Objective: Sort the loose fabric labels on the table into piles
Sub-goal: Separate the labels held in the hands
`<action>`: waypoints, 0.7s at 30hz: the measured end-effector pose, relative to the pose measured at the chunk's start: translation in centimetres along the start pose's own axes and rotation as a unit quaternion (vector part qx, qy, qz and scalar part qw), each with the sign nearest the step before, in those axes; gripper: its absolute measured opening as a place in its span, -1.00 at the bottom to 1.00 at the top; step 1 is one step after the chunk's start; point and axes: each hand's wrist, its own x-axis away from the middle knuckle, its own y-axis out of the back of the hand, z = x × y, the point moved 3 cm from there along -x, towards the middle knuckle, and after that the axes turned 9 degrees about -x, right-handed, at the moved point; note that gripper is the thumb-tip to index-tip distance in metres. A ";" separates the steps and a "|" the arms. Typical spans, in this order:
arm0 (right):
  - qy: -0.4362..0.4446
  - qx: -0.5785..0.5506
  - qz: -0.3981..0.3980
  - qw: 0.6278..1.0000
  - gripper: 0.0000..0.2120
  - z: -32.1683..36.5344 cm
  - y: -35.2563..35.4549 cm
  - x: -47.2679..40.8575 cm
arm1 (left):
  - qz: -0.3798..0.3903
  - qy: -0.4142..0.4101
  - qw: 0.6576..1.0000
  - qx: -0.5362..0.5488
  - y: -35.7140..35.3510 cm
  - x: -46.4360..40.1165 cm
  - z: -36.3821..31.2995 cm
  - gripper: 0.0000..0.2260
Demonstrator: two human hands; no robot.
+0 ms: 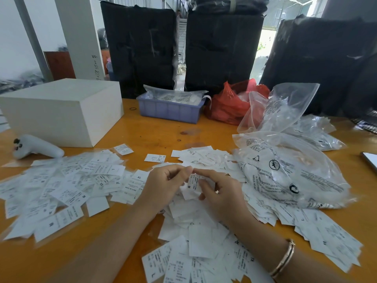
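White fabric labels printed with size letters cover the orange table (155,131). A broad spread of labels (61,186) lies at the left, and a thicker heap (200,237) lies under and in front of my hands. My left hand (163,184) and my right hand (216,193) meet above the heap. Between them they pinch one small label marked M (193,181) at its top edge, fingertips touching. A bracelet circles my right wrist.
A white box (61,111) and a white controller (36,148) stand at the back left. A lilac tray (169,109) holds bagged labels. A red bag (228,105) and clear plastic bags (285,160) crowd the right. Black wrapped bales rise behind.
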 end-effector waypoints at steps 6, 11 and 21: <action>-0.046 -0.034 -0.031 0.998 -0.67 -0.3 0.8 -0.3 | 0.035 0.009 0.999 0.017 -0.2 0.0 0.2 -0.77; -0.047 -0.027 -0.013 0.998 -0.71 -0.2 0.3 -0.2 | 0.015 0.011 1.000 0.025 0.0 0.1 0.1 -0.80; -0.036 -0.052 0.027 0.998 -0.76 -0.1 0.1 -0.3 | 0.035 0.010 0.999 -0.005 -0.3 0.0 0.2 -0.93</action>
